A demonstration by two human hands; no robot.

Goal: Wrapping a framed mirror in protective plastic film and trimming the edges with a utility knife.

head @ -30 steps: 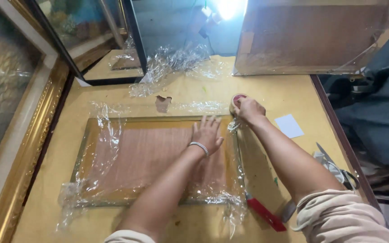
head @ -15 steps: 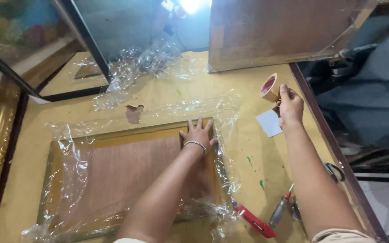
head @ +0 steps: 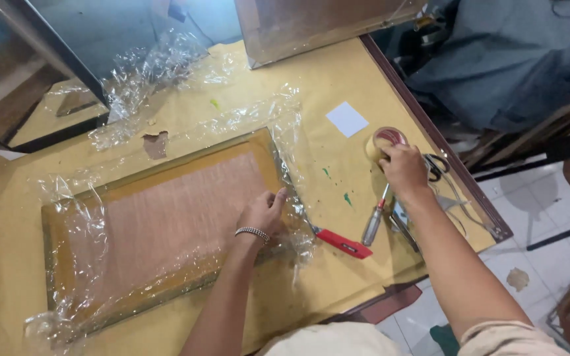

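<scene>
the picture frame lies face down on the yellow table, its long side running from lower left to upper right. the visible back is a reddish-brown board with a fine grain, bordered by a narrow gold-coloured moulding. clear plastic wrap covers it loosely; the film is wrinkled, bunched at the corners, and spills past the frame edges onto the table.

the left hand rests on the frame's right end, near the upper right corner. its fingers are bent and pressed down on the film over the board, not closed around anything. a metal bracelet sits on that wrist.

the right hand is well apart from the frame, near the right table edge. its fingers are curled around a roll of tape, tan with a reddish core, held just above the table.

just below the right hand lie a screwdriver and scissors. a red-handled cutter lies between the frame's right end and the screwdriver. a small white paper square lies beyond the tape roll. more crumpled film lies at the far side of the table.
</scene>
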